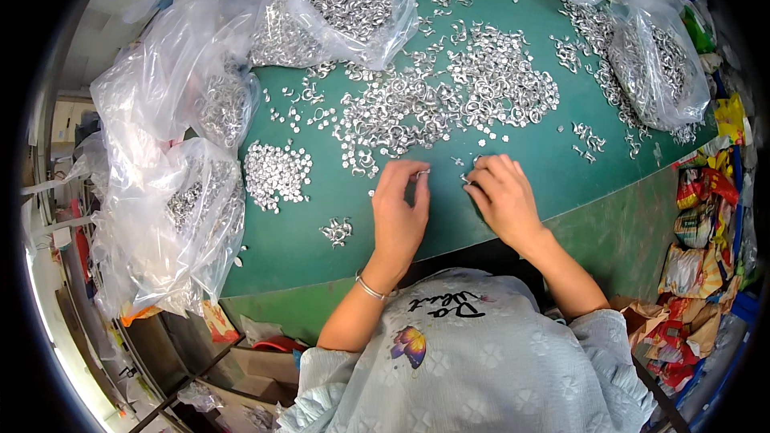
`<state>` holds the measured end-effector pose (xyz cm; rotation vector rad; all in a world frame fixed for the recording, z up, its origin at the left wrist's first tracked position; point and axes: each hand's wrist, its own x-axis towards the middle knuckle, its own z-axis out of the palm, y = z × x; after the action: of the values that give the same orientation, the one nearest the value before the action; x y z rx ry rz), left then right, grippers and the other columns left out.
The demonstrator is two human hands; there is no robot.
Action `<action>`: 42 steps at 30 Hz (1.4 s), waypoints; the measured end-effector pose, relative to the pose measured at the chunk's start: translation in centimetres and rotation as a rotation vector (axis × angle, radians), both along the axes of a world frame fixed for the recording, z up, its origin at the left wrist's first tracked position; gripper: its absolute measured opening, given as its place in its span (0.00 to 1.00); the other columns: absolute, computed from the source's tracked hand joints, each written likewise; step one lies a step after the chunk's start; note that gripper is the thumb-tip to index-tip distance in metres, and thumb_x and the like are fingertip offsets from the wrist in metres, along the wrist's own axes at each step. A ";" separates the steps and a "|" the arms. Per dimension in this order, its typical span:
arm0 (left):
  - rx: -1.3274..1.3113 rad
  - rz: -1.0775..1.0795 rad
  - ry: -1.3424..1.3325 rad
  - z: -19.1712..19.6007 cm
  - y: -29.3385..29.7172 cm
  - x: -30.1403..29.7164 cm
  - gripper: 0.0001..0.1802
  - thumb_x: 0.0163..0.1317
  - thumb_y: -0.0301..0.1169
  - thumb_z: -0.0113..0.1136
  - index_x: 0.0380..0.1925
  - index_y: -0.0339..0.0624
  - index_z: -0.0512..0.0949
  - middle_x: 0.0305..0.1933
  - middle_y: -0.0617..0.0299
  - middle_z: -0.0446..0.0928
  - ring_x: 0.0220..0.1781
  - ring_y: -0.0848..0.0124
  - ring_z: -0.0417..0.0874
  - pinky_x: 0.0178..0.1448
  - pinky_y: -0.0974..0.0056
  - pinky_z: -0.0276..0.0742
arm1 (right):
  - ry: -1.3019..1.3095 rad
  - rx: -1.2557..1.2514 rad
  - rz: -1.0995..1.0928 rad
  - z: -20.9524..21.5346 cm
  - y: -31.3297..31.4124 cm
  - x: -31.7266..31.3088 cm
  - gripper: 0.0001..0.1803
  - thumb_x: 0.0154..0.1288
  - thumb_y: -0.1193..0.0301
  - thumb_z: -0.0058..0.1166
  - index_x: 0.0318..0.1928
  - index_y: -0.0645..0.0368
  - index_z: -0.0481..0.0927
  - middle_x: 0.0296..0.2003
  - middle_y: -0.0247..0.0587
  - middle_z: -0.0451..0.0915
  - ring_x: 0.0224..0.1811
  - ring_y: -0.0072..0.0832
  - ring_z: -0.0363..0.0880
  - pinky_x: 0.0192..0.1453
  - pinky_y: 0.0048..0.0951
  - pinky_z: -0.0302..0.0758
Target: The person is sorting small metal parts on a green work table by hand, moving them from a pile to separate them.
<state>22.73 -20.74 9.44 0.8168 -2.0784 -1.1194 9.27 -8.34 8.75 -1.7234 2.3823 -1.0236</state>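
1. Thumb to forefinger, the left fingers [401, 168] pinch a small silver part [423, 173] just above the green surface [277, 265]; its outline is mostly hidden, and a tip grip likely suits something so slight.
2. The right fingers [489, 167] close at the tips on a second silver part [464, 180], angled toward the left hand – a pose that seems to keep both parts in easy sight.
3. Between the hands, slightly to the far side, a loose silver bit [458, 162] lies on the surface, within ready reach.
4. Just beyond spreads the central heap [393, 116], curved and flower-shaped pieces mixed and spread wide, perhaps so single ones can be picked out.
5. To the left, a pile of flower-shaped pieces [275, 175] sits apart from the heap; nearer, a small cluster [337, 231] lies alone – the gaps presumably keep the groups from mingling.
6. At the far left, a clear bag [350, 4] gapes over a dense load of metal; more plastic bags [200, 200] slump along the left edge.
7. At the far right, another filled bag [658, 72] leans among scattered pieces, its plastic apparently containing the bulk.
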 end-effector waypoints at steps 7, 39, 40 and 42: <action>0.027 0.046 -0.037 -0.5 0.2 3.0 0.08 0.57 0.16 0.60 0.37 0.37 0.79 0.38 0.58 0.79 0.36 0.68 0.79 0.40 0.67 0.73 | -0.101 0.050 0.025 -0.8 -0.2 -0.2 0.14 0.55 0.78 0.61 0.43 0.64 0.76 0.41 0.44 0.72 0.44 0.44 0.74 0.46 0.39 0.74; -0.434 0.176 -0.324 -2.3 -0.2 9.5 0.11 0.54 0.18 0.62 0.38 0.41 0.79 0.40 0.61 0.75 0.46 0.64 0.76 0.55 0.58 0.60 | -0.026 -0.161 -0.018 -0.2 -6.2 -1.8 0.05 0.56 0.79 0.60 0.31 0.62 0.76 0.32 0.44 0.77 0.37 0.43 0.75 0.44 0.39 0.70; -0.440 0.188 -0.327 -2.3 -0.3 9.6 0.11 0.55 0.18 0.62 0.38 0.41 0.79 0.40 0.61 0.75 0.46 0.64 0.76 0.55 0.57 0.60 | 0.023 -0.172 -0.045 -0.3 -7.2 -3.0 0.04 0.56 0.78 0.60 0.31 0.62 0.77 0.33 0.44 0.76 0.38 0.43 0.74 0.45 0.39 0.70; -0.452 0.219 -0.330 -2.5 -0.8 9.7 0.10 0.55 0.18 0.62 0.38 0.41 0.79 0.40 0.62 0.75 0.46 0.64 0.76 0.56 0.57 0.60 | 0.211 -0.064 -0.127 0.2 -8.9 -4.8 0.05 0.56 0.79 0.60 0.33 0.62 0.78 0.35 0.45 0.76 0.40 0.43 0.73 0.46 0.40 0.69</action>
<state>32.43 -21.52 6.94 1.0145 -2.3128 -0.3894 4.48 -17.26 8.96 -1.8054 2.6466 -0.9885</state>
